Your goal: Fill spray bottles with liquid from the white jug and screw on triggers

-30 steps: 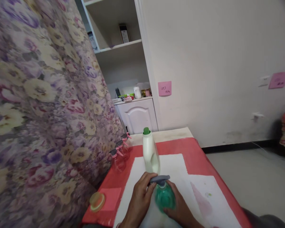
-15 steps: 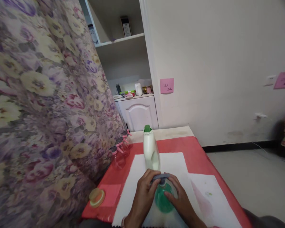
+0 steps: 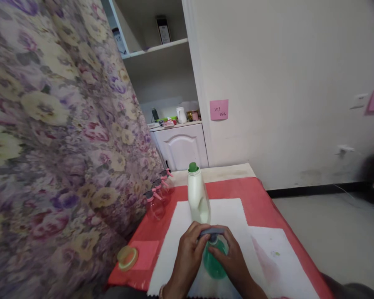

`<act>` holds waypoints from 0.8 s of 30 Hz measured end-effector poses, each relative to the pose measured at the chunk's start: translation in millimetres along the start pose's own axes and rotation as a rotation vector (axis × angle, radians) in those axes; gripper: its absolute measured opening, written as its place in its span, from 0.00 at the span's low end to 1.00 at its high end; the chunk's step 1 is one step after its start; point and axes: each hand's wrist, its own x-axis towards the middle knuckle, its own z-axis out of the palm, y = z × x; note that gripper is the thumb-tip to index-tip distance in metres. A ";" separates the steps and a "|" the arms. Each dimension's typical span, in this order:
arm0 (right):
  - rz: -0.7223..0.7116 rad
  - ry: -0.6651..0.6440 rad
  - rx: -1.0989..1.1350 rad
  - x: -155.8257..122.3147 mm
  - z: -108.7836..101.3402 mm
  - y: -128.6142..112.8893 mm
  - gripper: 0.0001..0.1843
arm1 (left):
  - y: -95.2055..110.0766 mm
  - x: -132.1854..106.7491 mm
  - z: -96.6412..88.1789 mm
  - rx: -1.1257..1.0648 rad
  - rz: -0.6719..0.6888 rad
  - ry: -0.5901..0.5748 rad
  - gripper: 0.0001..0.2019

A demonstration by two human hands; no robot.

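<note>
A green spray bottle (image 3: 212, 262) with a grey trigger head (image 3: 211, 232) stands on a white cloth (image 3: 174, 253) near the table's front edge. My left hand (image 3: 188, 253) is wrapped round its neck and grey head. My right hand (image 3: 232, 259) is closed on the bottle's right side and shoulder. Just behind stands a tall white bottle (image 3: 198, 197) with a green cap, upright and untouched.
Three pink spray bottles (image 3: 157, 199) line the left edge of the red table (image 3: 255, 195) by a floral curtain (image 3: 56, 137). An orange lid (image 3: 127, 257) lies at the front left. A stained white sheet (image 3: 277, 261) lies to the right. White cupboard and shelves (image 3: 180, 145) stand behind.
My right hand has slid up from the bottle's lower body to its shoulder, closer to the grey head. The view has shifted slightly.
</note>
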 end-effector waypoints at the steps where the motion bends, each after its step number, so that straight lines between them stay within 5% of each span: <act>1: -0.022 -0.012 0.005 -0.3 0.1 -0.4 0.20 | 0.1 -0.2 0.0 -0.002 0.001 -0.001 0.10; 6: -0.081 -0.098 0.006 -1.3 -0.2 1.1 0.18 | 1.1 -1.7 0.0 0.004 0.002 -0.004 0.10; 20: 0.058 0.069 0.010 1.1 6.0 -1.2 0.18 | -1.2 -1.6 0.9 0.029 -0.001 0.000 0.12; 24: -0.010 -0.106 0.020 6.4 -5.1 1.8 0.16 | -0.9 -0.9 -1.7 0.033 0.005 0.004 0.11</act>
